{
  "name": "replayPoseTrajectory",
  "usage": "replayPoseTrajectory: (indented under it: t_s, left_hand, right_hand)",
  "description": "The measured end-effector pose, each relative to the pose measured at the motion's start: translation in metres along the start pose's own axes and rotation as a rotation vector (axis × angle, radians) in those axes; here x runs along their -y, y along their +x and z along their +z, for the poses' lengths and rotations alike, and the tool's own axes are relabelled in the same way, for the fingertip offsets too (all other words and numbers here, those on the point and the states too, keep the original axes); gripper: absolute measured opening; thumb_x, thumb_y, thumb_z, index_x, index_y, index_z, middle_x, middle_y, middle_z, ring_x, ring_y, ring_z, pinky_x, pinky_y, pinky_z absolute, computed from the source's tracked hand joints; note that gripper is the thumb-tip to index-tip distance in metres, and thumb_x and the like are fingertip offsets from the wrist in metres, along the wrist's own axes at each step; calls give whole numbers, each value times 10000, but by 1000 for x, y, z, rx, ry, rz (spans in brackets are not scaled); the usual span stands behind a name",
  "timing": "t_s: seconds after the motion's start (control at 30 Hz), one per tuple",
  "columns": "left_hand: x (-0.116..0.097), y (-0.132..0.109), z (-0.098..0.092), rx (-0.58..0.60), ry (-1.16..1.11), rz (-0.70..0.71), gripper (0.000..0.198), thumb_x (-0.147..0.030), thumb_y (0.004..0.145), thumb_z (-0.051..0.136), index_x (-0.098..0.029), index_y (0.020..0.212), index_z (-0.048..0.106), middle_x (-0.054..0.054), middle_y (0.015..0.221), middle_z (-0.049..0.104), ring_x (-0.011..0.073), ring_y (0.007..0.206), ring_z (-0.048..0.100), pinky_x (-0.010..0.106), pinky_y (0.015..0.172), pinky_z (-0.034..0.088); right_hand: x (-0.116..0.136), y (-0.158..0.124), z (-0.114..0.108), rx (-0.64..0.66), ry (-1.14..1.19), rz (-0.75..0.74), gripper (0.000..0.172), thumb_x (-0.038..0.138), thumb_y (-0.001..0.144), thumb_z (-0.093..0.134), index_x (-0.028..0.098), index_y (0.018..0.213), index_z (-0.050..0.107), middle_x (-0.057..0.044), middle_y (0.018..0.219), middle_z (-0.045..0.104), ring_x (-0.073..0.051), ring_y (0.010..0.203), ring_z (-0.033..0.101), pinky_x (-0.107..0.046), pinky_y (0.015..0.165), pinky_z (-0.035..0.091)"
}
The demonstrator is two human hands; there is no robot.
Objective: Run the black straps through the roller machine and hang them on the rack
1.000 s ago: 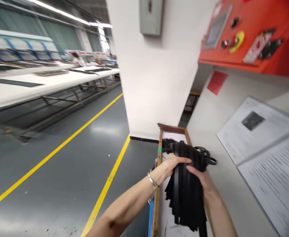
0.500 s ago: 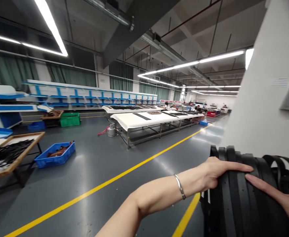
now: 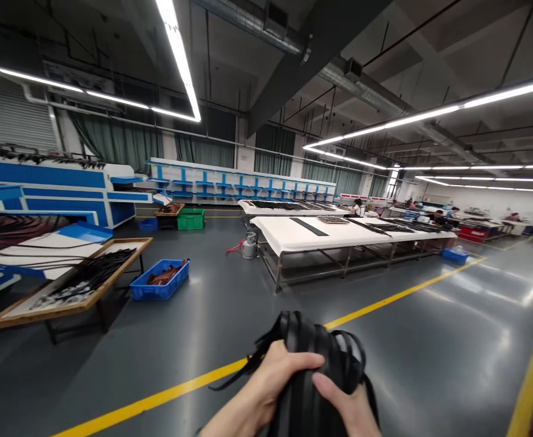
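A thick bundle of black leather straps (image 3: 300, 400) is at the bottom middle of the head view, folded over at the top with loose loops on its right and loose ends hanging out on its left. My left hand (image 3: 275, 373) grips the bundle from the left, its thumb lying across the straps. From the right, my right hand (image 3: 351, 403) clasps the same bundle, and its thumb almost meets the left one. The remaining fingers of both hands are hidden by the straps.
Ahead stands a long white-covered table (image 3: 275, 237) with black strips on it, a gas cylinder (image 3: 249, 246) by its near leg. On the left are a wood-framed table (image 3: 98, 297) of black straps and a blue crate (image 3: 157, 291). Several people sit farther back. Yellow lines (image 3: 398, 295) cross the floor.
The view has swung right, and the white pillar has left it. Both hands with the strap bundle have shifted from the right edge to the bottom middle.
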State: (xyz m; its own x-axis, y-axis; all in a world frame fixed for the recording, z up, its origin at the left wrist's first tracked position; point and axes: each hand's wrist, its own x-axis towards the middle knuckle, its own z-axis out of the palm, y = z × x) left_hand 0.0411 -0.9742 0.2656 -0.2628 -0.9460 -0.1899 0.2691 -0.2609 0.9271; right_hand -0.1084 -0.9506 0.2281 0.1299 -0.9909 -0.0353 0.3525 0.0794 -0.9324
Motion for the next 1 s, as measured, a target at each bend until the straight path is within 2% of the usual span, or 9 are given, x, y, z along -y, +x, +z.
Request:
replayPoseTrajectory:
  t_s: [0.13,0.33,0.43,0.53,0.63,0.73,0.87,1.0]
  left_hand:
    - [-50,74,-81,-235,122,47,307,-316,691,775,-126,922,707,79,908,761,250,886,694,311,791,547]
    - [-128,193,-182,-500,92,89,456,-409,704,768,-124,1050,684,112,993,765,328,1032,683,383,869,559]
    - [-163,250,-233,-597,32,102,499,-408,684,788,-132,1085,678,109,1023,765,335,1038,685,395,873,570]
    - [-194,314,-297,-649,-5,129,505,-389,705,782,-142,1127,658,97,1033,766,315,999,700,383,846,583]
    - [-229,383,-375,-664,-16,136,465,-385,707,780,-122,1075,676,106,977,774,309,922,718,368,802,588]
    - [-271,453,-456,-670,-46,127,467,-395,676,792,-114,1036,695,118,951,775,314,899,719,377,811,581]
    - [-334,541,-551,-683,-63,119,487,-396,639,812,-103,1013,703,137,934,770,317,874,715,398,828,569]
    - [-390,629,-641,-649,-50,114,541,-387,630,820,-109,1078,697,135,962,772,315,895,712,394,837,569]
  right_hand:
    - [-19,139,57,186,169,-28,693,481,555,885,108,1111,708,-155,1085,741,-381,1065,667,-485,966,507]
    - [-9,334,125,406,241,2,681,412,547,900,119,1124,688,-148,1098,734,-376,1095,654,-486,986,495]
    - [-12,425,161,532,269,41,700,384,573,893,122,1179,662,-144,1135,721,-369,1119,642,-492,1006,486]
    - [-30,520,201,606,241,90,690,352,627,874,126,1233,632,-137,1195,697,-345,1146,630,-476,1028,471]
    - [-55,622,249,616,212,163,715,383,607,883,114,1224,638,-147,1175,705,-354,1125,639,-487,1019,469]
    - [-75,724,303,574,187,238,732,429,549,904,105,1163,672,-157,1113,726,-377,1111,641,-513,999,476]
    - [-86,848,371,508,217,250,696,428,506,920,102,1081,703,-154,1054,743,-377,1095,650,-508,1006,472]
    - [-95,966,430,504,255,261,708,415,523,915,104,1118,691,-158,1108,728,-375,1124,637,-508,1011,469]
